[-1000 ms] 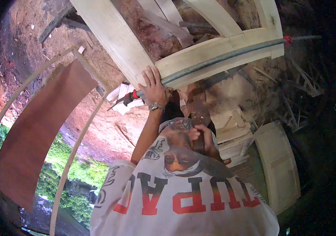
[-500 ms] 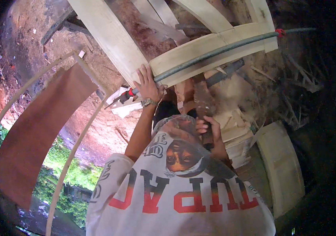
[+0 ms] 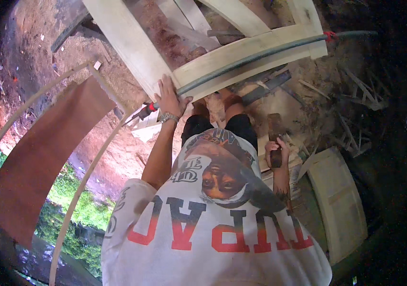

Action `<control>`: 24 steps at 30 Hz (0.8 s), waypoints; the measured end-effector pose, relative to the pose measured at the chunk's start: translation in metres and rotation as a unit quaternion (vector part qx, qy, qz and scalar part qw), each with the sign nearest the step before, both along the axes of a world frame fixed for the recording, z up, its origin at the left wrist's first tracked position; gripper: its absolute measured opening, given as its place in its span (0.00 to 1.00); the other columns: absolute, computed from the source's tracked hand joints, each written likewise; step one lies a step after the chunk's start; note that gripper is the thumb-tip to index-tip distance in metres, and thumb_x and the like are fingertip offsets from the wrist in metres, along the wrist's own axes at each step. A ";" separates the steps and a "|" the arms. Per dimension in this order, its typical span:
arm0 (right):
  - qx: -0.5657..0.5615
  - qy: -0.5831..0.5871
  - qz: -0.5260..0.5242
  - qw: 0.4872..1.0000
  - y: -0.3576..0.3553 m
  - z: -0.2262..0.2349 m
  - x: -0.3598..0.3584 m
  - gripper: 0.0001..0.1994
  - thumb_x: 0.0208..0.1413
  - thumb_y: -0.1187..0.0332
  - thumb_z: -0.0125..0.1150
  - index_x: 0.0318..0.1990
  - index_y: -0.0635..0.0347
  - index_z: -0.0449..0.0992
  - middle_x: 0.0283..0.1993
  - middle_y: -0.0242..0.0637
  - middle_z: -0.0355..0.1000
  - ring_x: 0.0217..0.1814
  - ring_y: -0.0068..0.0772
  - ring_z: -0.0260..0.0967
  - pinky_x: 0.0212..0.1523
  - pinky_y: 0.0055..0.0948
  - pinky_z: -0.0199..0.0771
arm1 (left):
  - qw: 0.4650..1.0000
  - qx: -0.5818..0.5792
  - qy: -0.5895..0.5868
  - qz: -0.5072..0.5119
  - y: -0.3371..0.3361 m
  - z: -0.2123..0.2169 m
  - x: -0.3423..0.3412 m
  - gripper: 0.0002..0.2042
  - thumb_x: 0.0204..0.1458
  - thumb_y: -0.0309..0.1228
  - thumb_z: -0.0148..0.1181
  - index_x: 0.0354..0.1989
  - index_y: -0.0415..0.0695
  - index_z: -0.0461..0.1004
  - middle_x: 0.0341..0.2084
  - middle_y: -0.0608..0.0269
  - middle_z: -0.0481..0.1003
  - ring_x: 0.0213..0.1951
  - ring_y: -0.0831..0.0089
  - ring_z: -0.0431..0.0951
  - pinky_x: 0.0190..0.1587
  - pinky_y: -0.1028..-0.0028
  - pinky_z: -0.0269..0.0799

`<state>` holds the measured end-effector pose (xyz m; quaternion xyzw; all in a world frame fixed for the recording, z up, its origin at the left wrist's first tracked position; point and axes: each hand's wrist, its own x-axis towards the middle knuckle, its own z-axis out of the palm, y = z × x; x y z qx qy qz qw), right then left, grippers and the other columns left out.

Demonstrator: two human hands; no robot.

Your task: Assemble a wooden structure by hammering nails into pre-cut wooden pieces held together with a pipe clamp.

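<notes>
My left hand (image 3: 169,99) lies with fingers stretched flat on the near corner of a pale wooden frame (image 3: 132,50). A long bar clamp (image 3: 256,61) with red parts runs along the frame's near curved rail, and one end of it passes beside my left hand. In my right hand (image 3: 278,151), out to the right of my body, a dark brown wooden block (image 3: 274,123) is held upright with its far end sticking out past my fingers. The block stands apart from the frame.
A curved wooden frame with a reddish-brown panel (image 3: 46,157) stands at the left. A pale curved wooden piece (image 3: 339,205) leans at the lower right. Scrap sticks (image 3: 358,95) litter the ground on the right, and a dark timber (image 3: 268,88) lies beyond my legs.
My right hand has swung to the right with the wooden block, away from the frame and my body. My left hand stays on the frame's corner. The view has shifted slightly.
</notes>
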<state>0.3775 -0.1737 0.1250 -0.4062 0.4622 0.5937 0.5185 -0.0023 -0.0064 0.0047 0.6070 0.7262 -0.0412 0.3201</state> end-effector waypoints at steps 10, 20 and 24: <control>0.030 0.139 0.076 0.987 0.059 -0.039 0.033 0.11 0.56 0.65 0.56 0.31 0.64 0.67 0.24 0.34 0.65 0.23 0.26 0.61 0.26 0.25 0.64 | 0.998 0.026 0.052 -0.031 -0.007 -0.012 -0.001 0.53 0.40 0.38 0.70 0.71 0.47 0.38 0.72 0.58 0.38 0.72 0.55 0.38 0.64 0.40 0.46; 0.060 0.183 0.094 0.977 0.113 -0.054 0.130 0.12 0.56 0.66 0.57 0.35 0.66 0.65 0.28 0.34 0.65 0.25 0.24 0.64 0.28 0.25 0.69 | 0.998 0.052 -0.039 -0.016 0.080 -0.004 0.139 0.41 0.50 0.55 0.56 0.69 0.51 0.48 0.68 0.55 0.51 0.69 0.56 0.49 0.66 0.43 0.39; 0.049 0.120 0.048 0.990 0.132 -0.034 0.163 0.11 0.57 0.66 0.57 0.33 0.66 0.64 0.28 0.35 0.64 0.24 0.24 0.65 0.26 0.23 0.70 | 0.999 -0.031 -0.030 -0.016 0.142 -0.021 0.199 0.37 0.52 0.61 0.47 0.67 0.51 0.55 0.63 0.53 0.61 0.66 0.56 0.58 0.66 0.43 0.39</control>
